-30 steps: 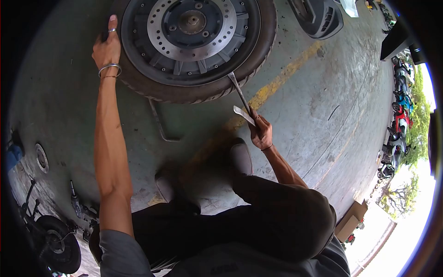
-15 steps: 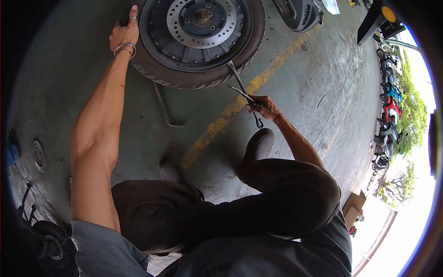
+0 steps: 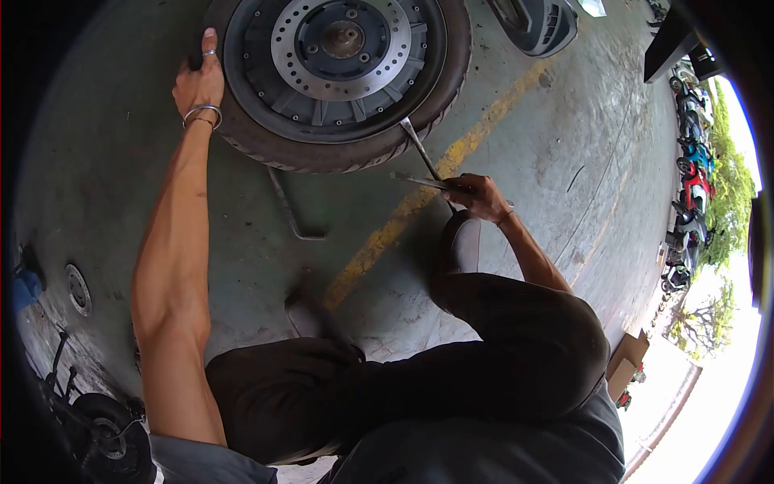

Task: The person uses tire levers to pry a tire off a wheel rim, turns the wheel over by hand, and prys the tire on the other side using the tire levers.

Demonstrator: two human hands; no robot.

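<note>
A wheel with a black tyre (image 3: 322, 158) and a drilled brake disc (image 3: 387, 68) lies flat on the green floor. My left hand (image 3: 200, 81) grips the tyre's left edge, thumb up and fingers partly hidden. A metal tyre lever (image 3: 421, 148) sits with its tip between rim and tyre at the lower right; its other end passes behind my right hand toward my shoe. My right hand (image 3: 477, 198) is closed on a second flat lever (image 3: 418, 179), which points left across the first one. Whether the right fingers also touch the first lever is unclear.
A bent metal rod (image 3: 286, 206) protrudes from under the tyre. A dark plastic fairing (image 3: 540, 28) lies at the top right. My shoe (image 3: 461, 242) is close below the levers. At the left are a loose disc (image 3: 79, 290) and another wheel (image 3: 109, 436). Parked motorbikes (image 3: 693, 173) line the far right.
My right hand has shifted right along the wedged lever, and the second lever has swung to point left. My left hand stays on the tyre. The right foot has moved nearer the levers.
</note>
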